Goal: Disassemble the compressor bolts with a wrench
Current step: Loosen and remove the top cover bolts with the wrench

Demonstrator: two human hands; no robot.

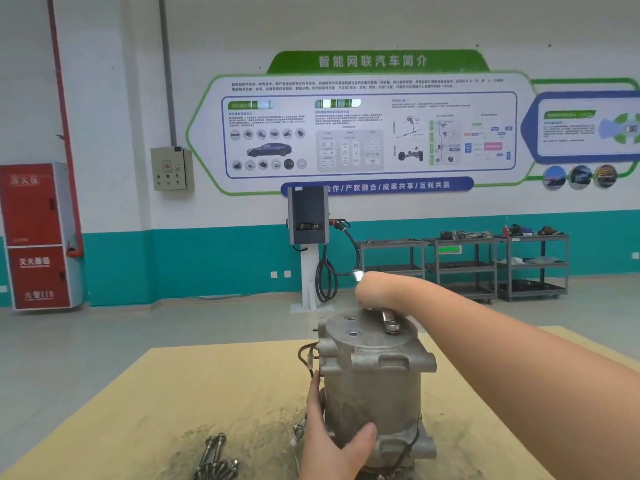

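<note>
**A:** What is the surface and the room like?

**B:** A yellowish tabletop (194, 386), dusty and stained near the front, stands in a workshop with a grey floor. The far wall is white above a teal band, carrying a large green-bordered poster (349, 129). A red fire cabinet (36, 237) stands at the left, a charging post (308, 216) in the middle, and grey metal carts (464, 265) at the right.

**B:** The compressor (372, 386) stands near the table's centre, its long axis upright, flat end cap facing up.

**A:** And the hands?

**B:** The left hand (332, 441) wraps the lower body, thumb across the front, fingers curled round the far side. The right hand (372, 289) grips the wrench (389, 320) above the cap; the wrench slants down to a bolt on the cap's right edge, its ring end seemingly seated there, though blur makes that uncertain.

**A:** Anything nearby?

**B:** Loose long bolts (216, 457) lie on the table front-left. The right forearm crosses in front of the table's right side
</note>
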